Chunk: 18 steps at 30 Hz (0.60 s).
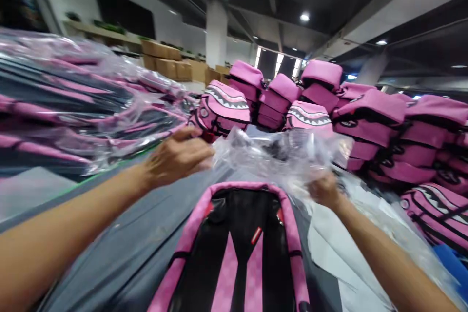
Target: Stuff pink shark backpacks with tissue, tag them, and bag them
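Backpack: the pink-and-black backpack lies on the grey worktop, directly in front of the person, between the forearms and on the near side of both hands.
Long axis: runs away from the person, its rounded top end pointing toward the clear plastic film; neither hand is plainly nearer to that end.
Plastic film: crumpled and spread crosswise between the hands, just beyond the backpack's top.
Left hand: fingers bent, tips at the film's left edge; with the blur, I cannot tell whether they pinch it.
Right hand: closed on the film's right end, lower in view than the left.
Arms: both reach forward and inward from the lower corners, left knuckles up.
Around: wrapped backpacks piled at left, stacked pink backpacks beyond and right, white sheets beneath the right forearm.
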Motion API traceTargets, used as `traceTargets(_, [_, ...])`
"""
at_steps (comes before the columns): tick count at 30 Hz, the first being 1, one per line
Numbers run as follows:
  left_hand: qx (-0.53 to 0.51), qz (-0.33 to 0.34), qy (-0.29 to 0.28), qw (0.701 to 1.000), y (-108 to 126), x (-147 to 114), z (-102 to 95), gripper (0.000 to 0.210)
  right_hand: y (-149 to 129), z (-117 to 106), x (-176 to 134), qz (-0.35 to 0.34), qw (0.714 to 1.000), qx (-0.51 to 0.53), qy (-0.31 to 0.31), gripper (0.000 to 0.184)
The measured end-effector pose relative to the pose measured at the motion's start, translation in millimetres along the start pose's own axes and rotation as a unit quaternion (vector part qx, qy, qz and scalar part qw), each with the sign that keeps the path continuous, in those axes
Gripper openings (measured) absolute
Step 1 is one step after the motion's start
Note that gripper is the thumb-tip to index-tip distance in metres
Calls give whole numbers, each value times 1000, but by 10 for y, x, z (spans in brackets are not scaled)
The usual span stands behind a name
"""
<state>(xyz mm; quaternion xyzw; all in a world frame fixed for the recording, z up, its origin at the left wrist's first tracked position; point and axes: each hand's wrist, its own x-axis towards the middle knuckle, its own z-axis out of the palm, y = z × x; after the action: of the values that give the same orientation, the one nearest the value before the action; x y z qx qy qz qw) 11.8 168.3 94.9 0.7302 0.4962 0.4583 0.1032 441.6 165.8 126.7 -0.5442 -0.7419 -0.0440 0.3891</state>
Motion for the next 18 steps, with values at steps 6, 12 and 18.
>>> traceTargets(6, [24, 155, -200, 967, -1316, -427, 257, 51, 280, 1054, -493, 59, 948, 53, -308, 27])
traceTargets(12, [-61, -4, -149, 987, -1383, -1008, 830, 54, 430, 1364, -955, 175, 953, 73, -237, 35])
traceTargets(18, [-25, -105, -133, 985, -1254, -1481, 444, 64, 280, 1044, -1375, 200, 956, 138, -165, 47])
